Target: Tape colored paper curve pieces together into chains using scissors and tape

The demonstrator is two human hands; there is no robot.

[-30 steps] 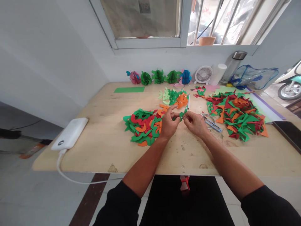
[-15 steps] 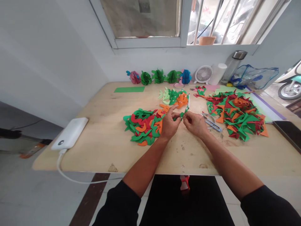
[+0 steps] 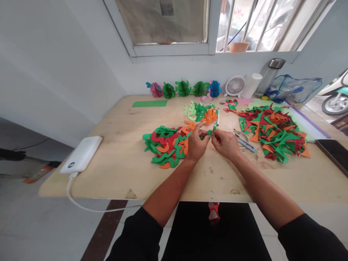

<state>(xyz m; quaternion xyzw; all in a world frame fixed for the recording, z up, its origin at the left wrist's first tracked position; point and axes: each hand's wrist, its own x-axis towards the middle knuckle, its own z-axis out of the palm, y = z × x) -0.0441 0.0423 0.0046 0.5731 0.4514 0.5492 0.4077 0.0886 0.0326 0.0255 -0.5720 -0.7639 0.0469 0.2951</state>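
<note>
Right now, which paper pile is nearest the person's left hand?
The pile of curved red, green and orange cutouts beside the left hand; the angular pile lies farther right.

Green, red and orange paper cutouts on a pale wood counter (image 3: 122,177).

The left pile (image 3: 163,148) mixes bright green, red and orange; the right pile (image 3: 274,134) mixes green, dark red and orange. The paper strip (image 3: 214,126) is green. Along the far edge, honeycomb paper balls show pink (image 3: 156,90), green (image 3: 169,90) and blue (image 3: 215,88). The far-left paper sheet (image 3: 149,103) is solid green, the scissors (image 3: 246,144) are blue and silver, and the power bank (image 3: 81,154) is white. The counter has brown knots and speckles.
</note>
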